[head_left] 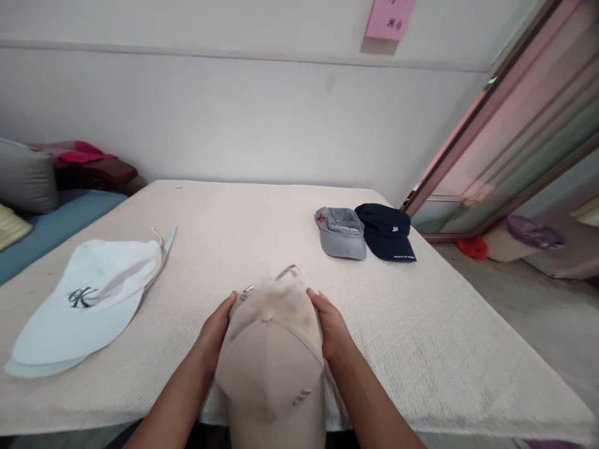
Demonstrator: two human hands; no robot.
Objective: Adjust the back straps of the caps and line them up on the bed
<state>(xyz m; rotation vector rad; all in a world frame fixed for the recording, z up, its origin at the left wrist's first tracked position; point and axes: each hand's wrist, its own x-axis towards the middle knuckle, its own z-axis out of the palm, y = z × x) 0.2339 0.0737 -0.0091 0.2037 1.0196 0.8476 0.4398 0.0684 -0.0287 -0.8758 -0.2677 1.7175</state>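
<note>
A beige cap (271,355) is at the near edge of the cloth-covered table, its brim toward me and its back strap pointing away. My left hand (218,330) grips its left side, and my right hand (330,324) grips the right side; some fingers are hidden by the cap. White caps (103,287) with a black logo lie at the left, one brim showing under another. Toward the back right a grey cap (341,234) sits beside a navy cap (386,231), the two touching.
The table (224,212) has a white textured cover and meets a pale wall. Left of it are a grey cushion (28,178) and a blue seat (84,209). A pink note (389,20) hangs on the wall. A sliding door and a bin (508,240) stand at the right.
</note>
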